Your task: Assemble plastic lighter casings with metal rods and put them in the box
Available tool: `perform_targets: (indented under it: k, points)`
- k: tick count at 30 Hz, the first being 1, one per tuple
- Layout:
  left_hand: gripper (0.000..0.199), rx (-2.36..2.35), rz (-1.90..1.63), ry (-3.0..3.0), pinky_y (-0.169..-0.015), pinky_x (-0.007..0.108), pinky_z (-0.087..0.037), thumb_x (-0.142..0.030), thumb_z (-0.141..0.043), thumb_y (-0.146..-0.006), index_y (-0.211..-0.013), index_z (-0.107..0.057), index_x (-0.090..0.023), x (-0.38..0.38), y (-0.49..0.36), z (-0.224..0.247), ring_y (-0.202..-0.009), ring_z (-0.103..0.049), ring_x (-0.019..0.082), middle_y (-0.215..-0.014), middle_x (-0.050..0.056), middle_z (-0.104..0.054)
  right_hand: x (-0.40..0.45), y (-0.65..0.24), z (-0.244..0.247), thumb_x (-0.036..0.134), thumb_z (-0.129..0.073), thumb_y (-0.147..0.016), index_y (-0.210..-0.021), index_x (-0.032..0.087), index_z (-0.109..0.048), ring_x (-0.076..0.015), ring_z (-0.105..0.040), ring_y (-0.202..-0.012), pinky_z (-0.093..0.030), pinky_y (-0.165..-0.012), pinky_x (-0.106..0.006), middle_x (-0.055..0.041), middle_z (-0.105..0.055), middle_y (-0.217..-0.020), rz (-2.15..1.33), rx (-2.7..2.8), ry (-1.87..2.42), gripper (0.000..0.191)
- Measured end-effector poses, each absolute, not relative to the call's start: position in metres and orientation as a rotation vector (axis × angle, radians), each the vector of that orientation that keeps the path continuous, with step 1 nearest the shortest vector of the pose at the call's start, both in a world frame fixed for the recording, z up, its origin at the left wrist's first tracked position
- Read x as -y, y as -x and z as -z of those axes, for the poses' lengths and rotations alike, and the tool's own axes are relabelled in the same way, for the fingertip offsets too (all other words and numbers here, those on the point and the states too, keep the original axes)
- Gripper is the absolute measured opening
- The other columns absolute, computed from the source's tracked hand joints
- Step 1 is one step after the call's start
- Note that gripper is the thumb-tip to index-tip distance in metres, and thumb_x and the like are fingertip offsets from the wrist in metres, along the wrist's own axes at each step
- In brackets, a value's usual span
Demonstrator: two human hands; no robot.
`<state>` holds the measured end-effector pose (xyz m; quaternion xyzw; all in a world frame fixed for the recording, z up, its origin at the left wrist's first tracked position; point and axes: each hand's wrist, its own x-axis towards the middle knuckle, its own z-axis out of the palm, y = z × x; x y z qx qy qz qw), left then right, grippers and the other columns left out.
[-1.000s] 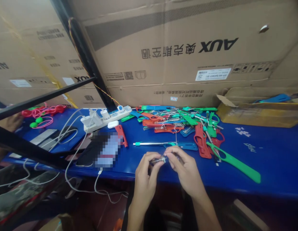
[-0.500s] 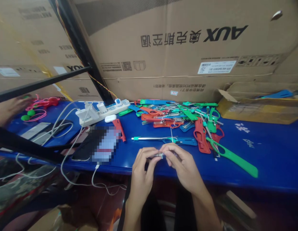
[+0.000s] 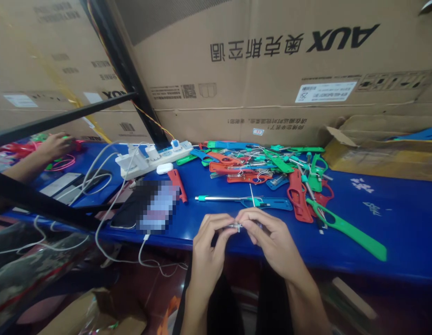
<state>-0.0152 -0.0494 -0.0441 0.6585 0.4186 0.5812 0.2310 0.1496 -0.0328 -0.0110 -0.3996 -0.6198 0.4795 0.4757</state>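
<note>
Large AUX cardboard cartons [image 3: 271, 79] are standing behind the blue table [image 3: 393, 223], and a loose heap of red, green and blue plastic handles with metal rods [image 3: 257, 165] is lying along its far edge, much of it unworked by the look of it. Near the front edge, the left hand [image 3: 210, 242] and right hand [image 3: 268, 239] are meeting at the fingertips, pinching a small metal part [image 3: 236, 227] between them
</note>
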Motion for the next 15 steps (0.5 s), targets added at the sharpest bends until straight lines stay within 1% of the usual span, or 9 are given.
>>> perform_targets:
  k: [5, 8, 10, 12, 15]
  points:
    - [0.018, -1.155, -1.613, -1.807, -0.087, 0.027, -0.053, -0.011, -0.065, -0.096, -0.104, -0.069, -0.026, 0.047, 0.015, 0.043, -0.098, -0.067, 0.015, -0.102, 0.000, -0.070, 0.032, -0.148, 0.012, 0.035, -0.063, -0.098, -0.087, 0.021, -0.073, -0.0078, -0.045, -0.056, -0.042, -0.055, -0.025, -0.0031, -0.068, -0.096, -1.194, 1.455, 0.959, 0.021]
    - [0.017, -1.133, -1.623, -1.786, -0.084, 0.027, -0.054, -0.013, -0.064, -0.097, -0.105, -0.069, -0.026, 0.046, 0.014, 0.044, -0.098, -0.067, 0.015, -0.103, 0.001, -0.070, 0.033, -0.147, 0.015, 0.036, -0.066, -0.096, -0.091, 0.022, -0.074, -0.0070, -0.046, -0.055, -0.041, -0.054, -0.025, -0.0029, -0.068, -0.095, -1.221, 1.388, 0.946, 0.018]
    - [0.014, -1.142, -1.629, -1.751, -0.081, 0.026, -0.055, -0.015, -0.064, -0.097, -0.105, -0.069, -0.025, 0.046, 0.013, 0.046, -0.097, -0.068, 0.016, -0.103, 0.001, -0.070, 0.033, -0.147, 0.017, 0.039, -0.065, -0.097, -0.099, 0.023, -0.074, -0.0070, -0.044, -0.053, -0.037, -0.050, -0.024, -0.0019, -0.067, -0.088, -1.257, 1.338, 0.949, 0.018]
    - [0.012, -1.173, -1.628, -1.693, -0.077, 0.024, -0.056, -0.018, -0.064, -0.097, -0.106, -0.069, -0.025, 0.047, 0.013, 0.050, -0.094, -0.069, 0.016, -0.104, 0.003, -0.070, 0.033, -0.148, 0.020, 0.042, -0.063, -0.098, -0.106, 0.024, -0.072, -0.0077, -0.041, -0.052, -0.032, -0.046, -0.024, -0.0004, -0.064, -0.078, -1.263, 1.276, 0.959, 0.022]
    - [0.015, -1.234, -1.628, -1.573, -0.072, 0.023, -0.056, -0.023, -0.065, -0.097, -0.112, -0.068, -0.024, 0.048, 0.011, 0.052, -0.089, -0.070, 0.016, -0.106, 0.004, -0.070, 0.032, -0.148, 0.025, 0.046, -0.060, -0.099, -0.104, 0.023, -0.072, -0.0098, -0.040, -0.053, -0.028, -0.045, -0.023, 0.0023, -0.054, -0.065, -1.203, 1.209, 0.972, 0.026]
